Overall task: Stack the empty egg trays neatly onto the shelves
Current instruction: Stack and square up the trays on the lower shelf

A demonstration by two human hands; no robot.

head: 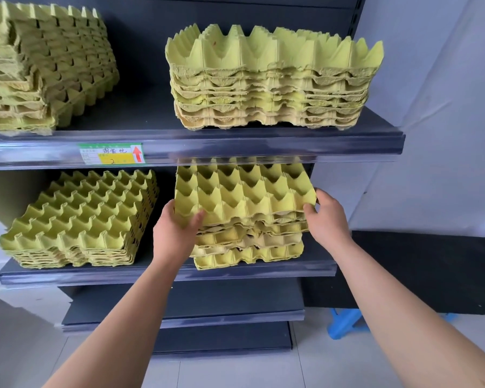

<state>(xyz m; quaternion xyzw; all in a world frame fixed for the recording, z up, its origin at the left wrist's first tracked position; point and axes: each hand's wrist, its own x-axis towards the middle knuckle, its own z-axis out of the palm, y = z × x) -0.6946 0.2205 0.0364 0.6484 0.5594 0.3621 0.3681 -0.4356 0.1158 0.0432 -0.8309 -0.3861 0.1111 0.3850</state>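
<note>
Egg trays (244,197): moulded paper pulp, matt, rough, fibrous edges.
Shelves (140,113): dark painted metal, smooth, matt.
Edge strip (263,148): clear plastic, glossy.
Price label (111,154), inside the edge strip: printed paper.

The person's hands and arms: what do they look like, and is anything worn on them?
Both hands are bare: the left hand and the right hand wear no gloves, and no ring is visible. The left forearm and the right forearm have no sleeve up to the picture's edge. Neither wrist carries a watch or band.
</note>
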